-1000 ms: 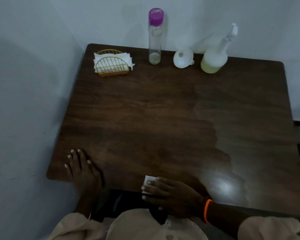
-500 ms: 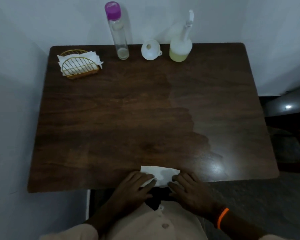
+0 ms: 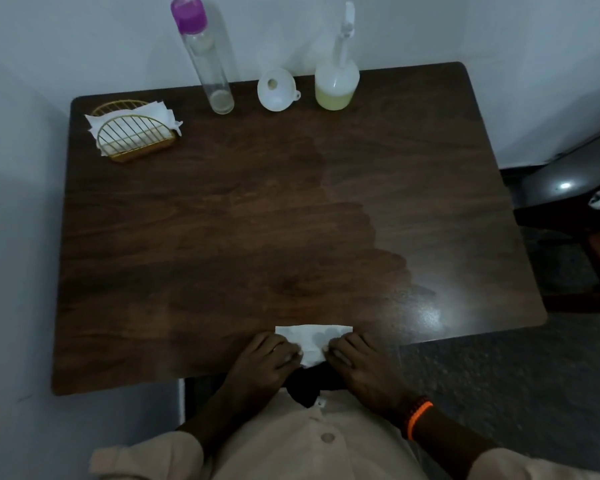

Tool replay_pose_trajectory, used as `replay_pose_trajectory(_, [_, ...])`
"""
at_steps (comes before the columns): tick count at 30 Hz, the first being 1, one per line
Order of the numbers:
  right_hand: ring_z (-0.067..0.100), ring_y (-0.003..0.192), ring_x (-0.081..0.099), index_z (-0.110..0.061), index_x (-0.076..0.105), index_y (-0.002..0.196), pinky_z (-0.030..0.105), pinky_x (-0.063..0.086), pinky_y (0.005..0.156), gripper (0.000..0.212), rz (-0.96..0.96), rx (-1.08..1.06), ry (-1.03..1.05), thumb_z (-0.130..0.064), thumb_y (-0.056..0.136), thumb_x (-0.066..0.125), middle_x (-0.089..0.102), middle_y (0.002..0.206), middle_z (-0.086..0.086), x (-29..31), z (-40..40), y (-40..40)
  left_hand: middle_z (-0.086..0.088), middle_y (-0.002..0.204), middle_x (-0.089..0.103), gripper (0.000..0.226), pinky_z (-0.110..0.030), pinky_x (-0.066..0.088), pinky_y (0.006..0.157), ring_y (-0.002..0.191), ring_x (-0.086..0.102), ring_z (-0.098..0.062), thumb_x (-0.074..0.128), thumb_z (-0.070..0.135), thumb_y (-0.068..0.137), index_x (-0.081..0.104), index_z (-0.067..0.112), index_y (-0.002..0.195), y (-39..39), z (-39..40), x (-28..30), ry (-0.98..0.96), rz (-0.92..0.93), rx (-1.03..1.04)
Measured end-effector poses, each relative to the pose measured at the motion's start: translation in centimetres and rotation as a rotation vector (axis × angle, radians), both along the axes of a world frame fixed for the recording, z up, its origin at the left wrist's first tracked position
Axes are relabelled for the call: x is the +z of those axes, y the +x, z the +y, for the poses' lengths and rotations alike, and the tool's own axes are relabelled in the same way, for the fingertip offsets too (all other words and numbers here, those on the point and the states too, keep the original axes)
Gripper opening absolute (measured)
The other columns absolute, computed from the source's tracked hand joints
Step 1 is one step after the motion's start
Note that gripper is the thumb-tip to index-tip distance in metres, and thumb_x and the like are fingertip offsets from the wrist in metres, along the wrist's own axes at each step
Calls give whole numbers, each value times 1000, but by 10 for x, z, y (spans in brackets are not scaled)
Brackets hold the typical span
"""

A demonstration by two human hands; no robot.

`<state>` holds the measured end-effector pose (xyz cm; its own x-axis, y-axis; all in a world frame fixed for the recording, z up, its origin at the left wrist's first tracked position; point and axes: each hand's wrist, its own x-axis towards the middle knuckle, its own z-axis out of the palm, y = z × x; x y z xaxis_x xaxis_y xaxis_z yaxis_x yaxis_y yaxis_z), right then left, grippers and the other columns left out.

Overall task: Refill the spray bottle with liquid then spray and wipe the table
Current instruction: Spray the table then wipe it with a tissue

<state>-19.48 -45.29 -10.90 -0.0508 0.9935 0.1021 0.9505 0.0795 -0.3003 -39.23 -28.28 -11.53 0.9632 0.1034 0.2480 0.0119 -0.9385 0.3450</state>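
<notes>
Both hands (image 3: 262, 362) (image 3: 361, 363) now pinch one folded tissue (image 3: 312, 342).

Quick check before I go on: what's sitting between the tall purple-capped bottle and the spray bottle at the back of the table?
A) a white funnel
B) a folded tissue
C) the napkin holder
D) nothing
A: the white funnel lies on the table's far edge, with the purple-capped bottle to its left and the spray bottle to its right.

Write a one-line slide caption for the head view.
Both hands, left and right, hold a white tissue at the table's near edge; spray bottle stands behind.
</notes>
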Motion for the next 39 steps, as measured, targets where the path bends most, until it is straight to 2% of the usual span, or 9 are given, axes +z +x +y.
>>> replay_pose_trajectory(7, [23, 96, 63, -12, 71, 104, 37, 51, 81, 17, 220, -90, -70, -12, 87, 70, 68, 107, 5, 11, 3, 3, -5, 114, 76, 41, -28, 40, 108, 110, 67, -18, 38, 25, 108, 77, 11, 109, -9, -3, -1, -114, 26, 71])
replay_pose_trajectory(10, [20, 90, 64, -13, 72, 99, 35, 53, 79, 14, 312, -120, -103, -11, 85, 71, 69, 100, 2, 25, 6, 11, -5, 113, 76, 51, -28, 45, 104, 106, 68, -15, 29, 30, 110, 76, 10, 112, -10, 1, 3, -184, 70, 88])
replay_pose_trajectory(13, [11, 92, 63, -17, 72, 99, 26, 51, 81, 12, 525, -237, -189, -14, 90, 66, 72, 98, -2, 44, 12, 23, 0, 117, 74, 31, -30, 54, 95, 108, 68, -12, 46, 23, 104, 74, 13, 116, -1, 6, 16, -350, 127, 162])
replay_pose_trajectory(16, [5, 86, 69, -16, 75, 95, 24, 56, 72, 9, 816, -431, -246, -13, 92, 67, 75, 93, -7, 53, 21, 41, 17, 110, 72, 20, -12, 49, 91, 104, 65, 5, 62, 10, 98, 74, 22, 108, 25, 14, 44, -616, 96, 362])
replay_pose_trajectory(22, [9, 79, 70, 3, 75, 93, 19, 56, 71, 6, 1205, -728, -237, 4, 87, 73, 77, 90, 14, 56, 38, 76, 9, 95, 78, 16, -15, 52, 75, 90, 72, -3, 70, 7, 93, 76, 20, 99, 71, 28, 61, -1053, 127, 626])
replay_pose_trajectory(26, [8, 83, 71, -1, 77, 90, 18, 56, 77, 13, 1132, -729, -147, 9, 85, 71, 77, 94, 11, 49, 40, 95, 6, 96, 78, 24, -22, 56, 77, 89, 73, -5, 73, 1, 88, 77, 23, 96, 90, 41, 61, -1052, 137, 617])
replay_pose_trajectory(32, [2, 114, 63, -12, 80, 99, 23, 47, 107, 28, 577, -413, 140, 4, 77, 73, 77, 112, 2, 25, 36, 78, -1, 118, 71, 26, -19, 43, 105, 115, 60, -8, 53, 14, 98, 78, 17, 105, 57, 44, 47, -328, 45, 274])
replay_pose_trajectory(36, [27, 125, 62, -9, 74, 115, 44, 43, 110, 37, 237, -22, -6, -1, 82, 59, 68, 131, 11, -11, 15, 60, -11, 129, 70, 39, -39, 38, 116, 126, 63, -22, 40, 22, 105, 77, 10, 106, 20, 33, 18, -133, 77, 51])
replay_pose_trajectory(39, [29, 129, 60, -10, 71, 121, 42, 38, 112, 40, 169, 51, -41, -8, 88, 50, 64, 138, 10, -12, 7, 48, -11, 133, 68, 35, -37, 30, 121, 125, 65, -26, 42, 13, 102, 76, 8, 110, 1, 20, 10, -86, 122, 9])
